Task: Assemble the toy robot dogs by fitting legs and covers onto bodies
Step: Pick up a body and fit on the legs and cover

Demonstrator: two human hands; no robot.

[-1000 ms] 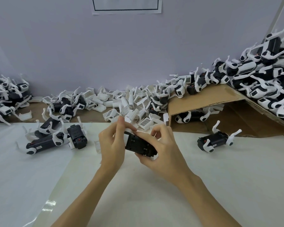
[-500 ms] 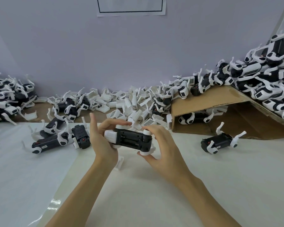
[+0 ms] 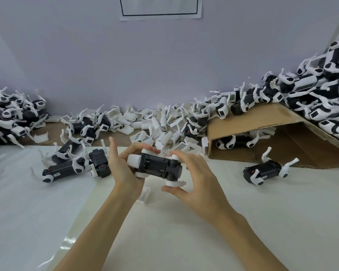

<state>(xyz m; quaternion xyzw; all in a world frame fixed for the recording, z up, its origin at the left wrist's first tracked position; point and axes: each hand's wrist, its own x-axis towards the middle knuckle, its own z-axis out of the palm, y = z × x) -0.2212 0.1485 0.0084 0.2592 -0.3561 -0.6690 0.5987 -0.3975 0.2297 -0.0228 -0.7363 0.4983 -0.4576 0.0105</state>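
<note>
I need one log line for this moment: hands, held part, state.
left hand: holds toy dog body | right hand: grips its leg end | body: above table, not resting | loose white cover: on table below

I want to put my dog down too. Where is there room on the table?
Bare table lies near you, right of the right hand, in front of the lone dog. More lies at front left, below the dogs lying there. The back edge is crowded with loose white covers.

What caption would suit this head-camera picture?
Both hands, left and right, hold a black toy dog body above a white table.
</note>
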